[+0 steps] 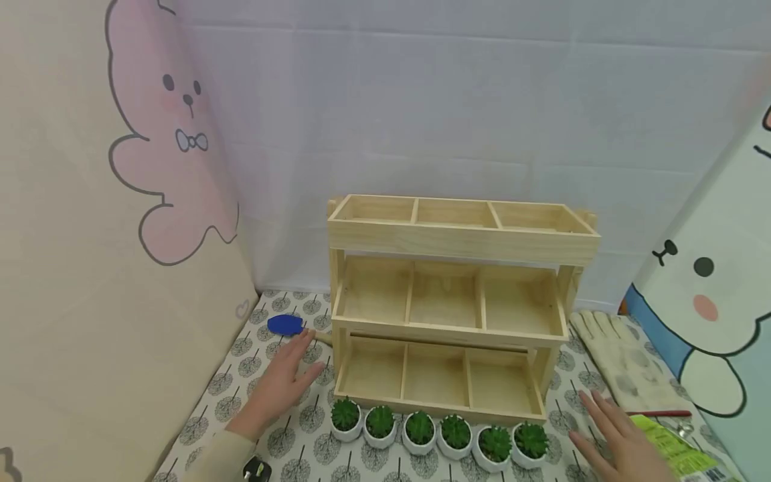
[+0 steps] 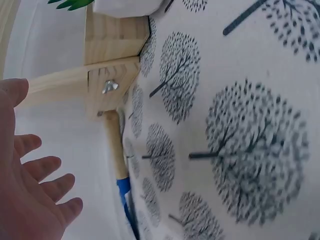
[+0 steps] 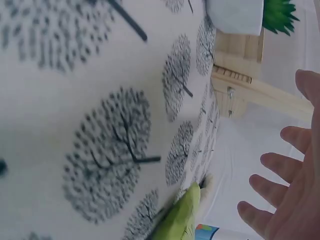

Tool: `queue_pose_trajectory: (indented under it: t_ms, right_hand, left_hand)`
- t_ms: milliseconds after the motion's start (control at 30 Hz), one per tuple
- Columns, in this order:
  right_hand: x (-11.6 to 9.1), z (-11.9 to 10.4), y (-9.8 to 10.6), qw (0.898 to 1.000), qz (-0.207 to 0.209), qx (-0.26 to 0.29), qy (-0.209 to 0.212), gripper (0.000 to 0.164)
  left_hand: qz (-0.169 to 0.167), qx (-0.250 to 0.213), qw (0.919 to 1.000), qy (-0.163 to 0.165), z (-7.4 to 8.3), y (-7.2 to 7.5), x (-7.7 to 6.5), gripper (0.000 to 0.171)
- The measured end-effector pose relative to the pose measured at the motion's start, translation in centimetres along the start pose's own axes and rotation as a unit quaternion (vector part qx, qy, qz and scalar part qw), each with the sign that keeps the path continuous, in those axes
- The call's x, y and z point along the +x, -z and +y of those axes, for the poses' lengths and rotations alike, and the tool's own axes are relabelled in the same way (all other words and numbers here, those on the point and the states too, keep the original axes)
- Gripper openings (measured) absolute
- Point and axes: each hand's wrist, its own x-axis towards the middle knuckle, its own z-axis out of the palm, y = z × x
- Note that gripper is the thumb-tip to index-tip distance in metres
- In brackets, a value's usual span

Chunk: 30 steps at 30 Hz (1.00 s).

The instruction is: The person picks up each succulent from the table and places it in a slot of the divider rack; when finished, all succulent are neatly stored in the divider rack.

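Above the left side of the table, my left hand (image 1: 281,383) hovers with fingers extended and holds nothing. Near its fingertips lies a trowel with a blue blade (image 1: 285,325); part of its wooden handle (image 2: 116,145) is hidden behind the shelf. My right hand (image 1: 623,438) is also empty, fingers spread, beside the green packet (image 1: 674,445) on the right. Between the hands stands a three-tier wooden shelf (image 1: 464,248), each tier divided into three compartments. Several succulents in white pots (image 1: 419,434) line up along its front.
A pair of pale work gloves (image 1: 623,361) lies right of the shelf, with a red-handled tool (image 1: 659,413) just in front. A small black object (image 1: 257,468) sits by the left sleeve. Printed curtains (image 1: 421,100) enclose the tree-patterned tablecloth (image 1: 311,418).
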Motion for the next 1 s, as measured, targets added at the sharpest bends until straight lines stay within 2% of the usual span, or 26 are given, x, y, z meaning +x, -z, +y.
queue_pose_trajectory:
  t_ms: [133, 233, 333, 467, 533, 600, 700, 867, 1000]
  right_hand:
    - [-0.8, -0.9, -0.7, 0.999, 0.01, 0.05, -0.001, 0.074]
    - [-1.2, -1.5, -1.0, 0.996, -0.023, 0.089, -0.022, 0.073]
    - [-1.3, -2.1, -1.4, 0.99, -0.064, 0.117, -0.055, 0.079]
    - [-1.4, -3.0, -2.2, 0.976, -0.108, 0.154, -0.108, 0.091]
    - [-1.6, -3.5, -2.7, 0.969, -0.114, 0.178, -0.126, 0.095]
    - [-2.0, -4.1, -3.2, 0.965, -0.107, 0.196, -0.141, 0.099]
    - [-2.7, -5.1, -4.0, 0.962, -0.074, 0.222, -0.137, 0.104]
    - [-2.8, -6.5, -4.6, 0.953, -0.075, 0.252, -0.15, 0.11]
    - [-2.8, -7.7, -4.5, 0.96, -0.036, 0.247, -0.128, 0.101]
  left_hand:
    - [-0.012, -0.067, 0.9971, 0.035, 0.5, -1.0, 0.0, 0.075]
    - [-0.017, -0.117, 0.9908, 0.066, 0.8, -1.9, 0.1, 0.078]
    - [-0.015, -0.163, 0.9832, 0.081, 0.9, -2.9, 0.2, 0.079]
    - [-0.01, -0.224, 0.9704, 0.09, 1.0, -4.2, 0.2, 0.083]
    - [-0.011, -0.249, 0.9634, 0.098, 1.1, -4.7, 0.2, 0.085]
    - [-0.011, -0.265, 0.9577, 0.111, 1.2, -5.2, 0.1, 0.086]
    - [-0.011, -0.282, 0.9512, 0.125, 1.4, -5.8, -0.1, 0.086]
    - [-0.008, -0.296, 0.9462, 0.131, 1.9, -6.4, -0.3, 0.088]
    - [-0.008, -0.303, 0.9452, 0.12, 1.8, -7.0, -0.3, 0.089]
